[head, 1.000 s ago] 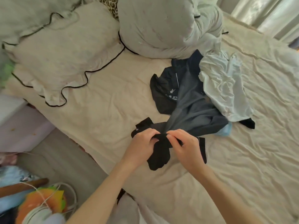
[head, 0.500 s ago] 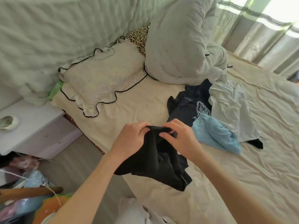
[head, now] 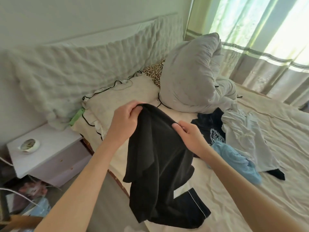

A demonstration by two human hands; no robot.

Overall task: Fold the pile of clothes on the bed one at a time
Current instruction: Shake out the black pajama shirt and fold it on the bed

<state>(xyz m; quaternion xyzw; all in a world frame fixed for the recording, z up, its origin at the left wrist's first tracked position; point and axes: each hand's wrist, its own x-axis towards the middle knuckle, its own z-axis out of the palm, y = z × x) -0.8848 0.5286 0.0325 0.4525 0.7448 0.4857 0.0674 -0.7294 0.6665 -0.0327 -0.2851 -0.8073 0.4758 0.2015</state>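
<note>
A black garment [head: 158, 164] with a thin white side stripe hangs in front of me, its lower end trailing on the cream bed sheet [head: 250, 206]. My left hand [head: 124, 122] grips its top edge on the left. My right hand [head: 189, 136] pinches the same edge further right. The rest of the pile lies to the right on the bed: a dark navy garment [head: 209, 124], a light blue knit [head: 237, 161] and a white garment [head: 245, 136]. A black scrap [head: 276, 174] pokes out under the white one.
A large grey pillow [head: 189, 77] stands behind the pile, with a cream frilled pillow [head: 120, 96] and a leopard-print cushion [head: 154, 72] at the headboard. A white nightstand [head: 50, 151] with a small dish [head: 28, 145] is left of the bed. Clutter lies on the floor at lower left.
Both hands have lifted the black garment higher off the bed and moved apart along its top edge, so it now hangs open. My view has tilted up toward the headboard and window.
</note>
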